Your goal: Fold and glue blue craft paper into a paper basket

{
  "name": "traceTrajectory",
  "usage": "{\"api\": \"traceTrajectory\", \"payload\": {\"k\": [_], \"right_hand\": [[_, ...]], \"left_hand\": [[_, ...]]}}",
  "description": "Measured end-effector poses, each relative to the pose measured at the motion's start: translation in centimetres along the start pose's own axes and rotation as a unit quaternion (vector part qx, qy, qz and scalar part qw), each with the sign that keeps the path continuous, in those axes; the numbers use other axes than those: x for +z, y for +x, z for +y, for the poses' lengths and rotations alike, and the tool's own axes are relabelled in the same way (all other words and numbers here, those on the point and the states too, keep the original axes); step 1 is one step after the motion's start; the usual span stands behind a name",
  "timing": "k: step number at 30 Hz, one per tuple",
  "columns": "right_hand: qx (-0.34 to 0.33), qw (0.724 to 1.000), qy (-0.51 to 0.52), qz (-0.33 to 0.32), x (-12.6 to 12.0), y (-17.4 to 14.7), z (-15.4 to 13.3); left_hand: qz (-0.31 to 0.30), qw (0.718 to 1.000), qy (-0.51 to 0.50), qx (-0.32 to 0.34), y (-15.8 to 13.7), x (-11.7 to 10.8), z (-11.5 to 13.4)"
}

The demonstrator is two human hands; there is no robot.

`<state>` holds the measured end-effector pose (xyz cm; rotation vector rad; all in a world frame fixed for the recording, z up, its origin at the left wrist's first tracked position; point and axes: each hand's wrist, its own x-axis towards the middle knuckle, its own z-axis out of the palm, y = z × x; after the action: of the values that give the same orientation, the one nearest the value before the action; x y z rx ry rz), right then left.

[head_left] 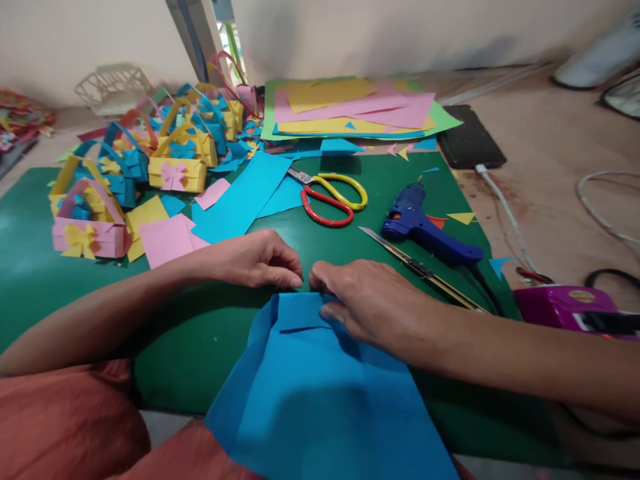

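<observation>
A large sheet of blue paper [320,393] lies over the table's near edge, its far end folded into a flap [303,312] with creased sides. My right hand [365,297] pinches the right corner of that folded end between thumb and fingers. Just beyond the flap's far edge, my left hand [265,260] is closed, with thumb and fingertips together. Whether it holds anything is hidden. Scissors [333,200] with one yellow and one red handle lie past my hands. To their right are a blue glue gun [425,227] and a cutter knife [420,268].
Small paper baskets [177,173] with handles and bows crowd the back left of the green table [190,373]. Coloured sheets [350,110] are stacked at the back. A phone [470,137] with a white cable and a purple box [565,307] with cords lie right. Paper scraps [165,240] lie about.
</observation>
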<state>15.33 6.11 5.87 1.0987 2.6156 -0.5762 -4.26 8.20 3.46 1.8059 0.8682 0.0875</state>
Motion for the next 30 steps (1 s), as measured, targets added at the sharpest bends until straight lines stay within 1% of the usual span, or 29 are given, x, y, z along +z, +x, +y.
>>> {"api": "traceTrajectory", "payload": {"k": [3,7,11,13,16,19,22,24,26,28,30], "right_hand": [[-0.003,0.999,-0.02,0.028,-0.3,0.2,-0.4],[-0.024,0.995,-0.065,0.069,-0.3,0.4,-1.0],[-0.043,0.989,-0.102,0.101,-0.4,0.5,-1.4],[-0.046,0.989,-0.093,0.106,-0.7,0.7,-1.5],[-0.041,0.994,-0.026,0.099,-1.5,0.8,-1.1],[-0.015,0.994,0.015,0.107,-2.4,0.5,0.0],[0.022,0.989,-0.001,0.146,-2.9,-0.2,1.1],[0.035,0.986,-0.009,0.163,-3.1,-0.8,1.6],[0.063,0.982,-0.024,0.174,-3.1,-1.3,1.8],[0.091,0.976,-0.045,0.19,-3.1,-1.8,1.9],[0.098,0.969,-0.067,0.214,-3.1,-2.2,2.0]], "left_hand": [[0.002,1.0,-0.002,-0.008,0.1,0.2,0.6],[-0.007,1.0,-0.004,0.005,0.1,0.6,1.3],[-0.008,1.0,-0.012,0.011,0.1,0.8,1.3],[-0.001,1.0,-0.013,0.027,0.1,0.8,1.1],[0.016,0.999,-0.015,0.03,0.1,0.8,0.9],[0.069,0.997,-0.024,0.013,0.0,0.7,1.0],[0.163,0.986,-0.03,0.005,-0.1,0.8,1.3],[0.232,0.972,-0.031,0.001,-0.2,0.9,1.4],[0.293,0.955,-0.035,-0.002,-0.2,1.0,1.6],[0.342,0.939,-0.044,0.002,-0.1,1.2,1.7],[0.375,0.925,-0.057,0.009,-0.1,1.4,1.7]]}}
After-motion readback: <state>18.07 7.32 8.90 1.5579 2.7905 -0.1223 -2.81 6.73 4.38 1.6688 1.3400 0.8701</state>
